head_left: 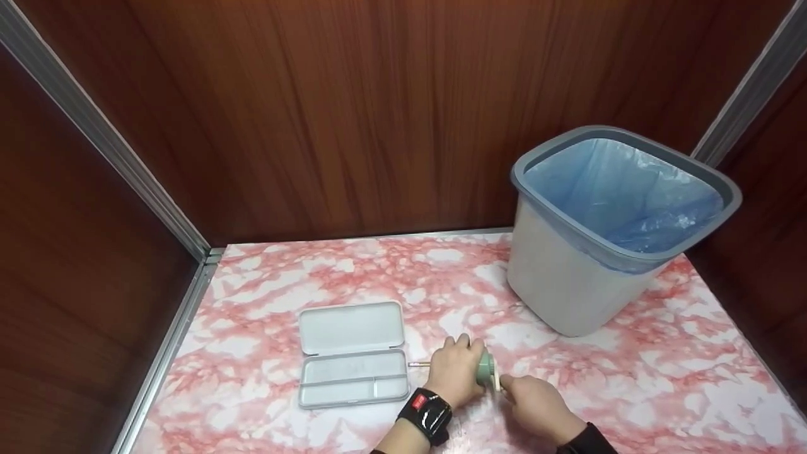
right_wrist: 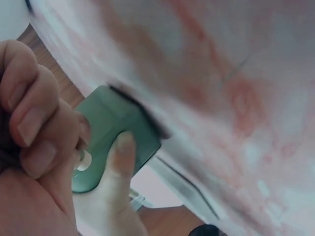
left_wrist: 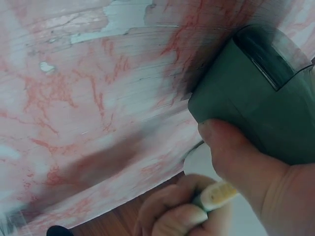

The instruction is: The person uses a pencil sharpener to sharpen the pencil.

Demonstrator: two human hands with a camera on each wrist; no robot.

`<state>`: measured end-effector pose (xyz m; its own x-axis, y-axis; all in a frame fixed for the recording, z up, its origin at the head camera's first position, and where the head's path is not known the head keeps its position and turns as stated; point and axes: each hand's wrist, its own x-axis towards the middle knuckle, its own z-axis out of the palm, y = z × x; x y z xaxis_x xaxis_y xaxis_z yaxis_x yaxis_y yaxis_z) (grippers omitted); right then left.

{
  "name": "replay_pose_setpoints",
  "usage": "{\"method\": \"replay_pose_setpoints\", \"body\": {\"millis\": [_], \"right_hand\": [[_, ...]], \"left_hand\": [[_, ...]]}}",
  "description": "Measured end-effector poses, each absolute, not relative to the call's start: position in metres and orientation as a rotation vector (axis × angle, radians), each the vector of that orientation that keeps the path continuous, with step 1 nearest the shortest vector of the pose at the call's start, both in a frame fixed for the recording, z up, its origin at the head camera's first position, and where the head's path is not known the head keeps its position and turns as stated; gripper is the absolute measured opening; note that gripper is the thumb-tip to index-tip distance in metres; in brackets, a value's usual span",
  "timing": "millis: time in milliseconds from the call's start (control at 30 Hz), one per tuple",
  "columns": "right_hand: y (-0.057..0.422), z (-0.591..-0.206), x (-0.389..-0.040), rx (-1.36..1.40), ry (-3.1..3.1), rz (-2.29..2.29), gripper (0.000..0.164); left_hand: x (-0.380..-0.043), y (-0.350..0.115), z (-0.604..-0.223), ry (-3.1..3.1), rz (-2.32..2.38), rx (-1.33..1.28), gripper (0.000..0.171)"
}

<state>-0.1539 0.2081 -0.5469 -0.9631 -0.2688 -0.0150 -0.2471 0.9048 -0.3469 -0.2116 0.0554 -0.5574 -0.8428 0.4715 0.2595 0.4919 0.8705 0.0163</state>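
Note:
A green crank pencil sharpener (head_left: 484,369) rests on the table, held by my left hand (head_left: 455,372) across its body. In the left wrist view my thumb (left_wrist: 236,152) presses on the sharpener's side, close to its dark see-through window (left_wrist: 266,54). A pencil (head_left: 418,364) sticks out to the left from under that hand. My right hand (head_left: 536,403) grips the handle of the pale crank (head_left: 496,376) at the sharpener's right end. Curled fingers of the right hand (right_wrist: 39,108) fill the left of the right wrist view, partly hiding the crank.
Left of my hands lies an open pale grey pencil case (head_left: 353,381), its lid folded back and its tray divided. A large bin (head_left: 561,277) with a blue liner stands at the back right. Brown wood-grain panels (head_left: 353,120) enclose the marbled red-and-white table (head_left: 265,353).

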Motion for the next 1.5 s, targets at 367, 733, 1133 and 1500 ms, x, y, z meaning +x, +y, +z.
{"method": "replay_pose_setpoints", "body": {"millis": [367, 733, 1133, 1500], "right_hand": [[0.209, -0.529, -0.164, -0.341, 3.051, -0.664, 0.022], [0.215, -0.519, -0.191, -0.294, 2.991, -0.824, 0.021], [0.213, -0.53, -0.217, -0.251, 2.966, -0.791, 0.021], [0.213, -0.548, -0.227, -0.204, 2.902, -0.708, 0.025]], "left_hand": [[-0.213, 0.053, -0.555, -2.812, -0.11, -0.753, 0.065], [-0.212, 0.055, -0.555, -2.811, -0.114, -0.787, 0.065], [-0.215, 0.054, -0.556, -2.825, -0.092, -0.799, 0.069], [-0.214, 0.054, -0.557, -2.791, -0.101, -0.804, 0.07]]}}
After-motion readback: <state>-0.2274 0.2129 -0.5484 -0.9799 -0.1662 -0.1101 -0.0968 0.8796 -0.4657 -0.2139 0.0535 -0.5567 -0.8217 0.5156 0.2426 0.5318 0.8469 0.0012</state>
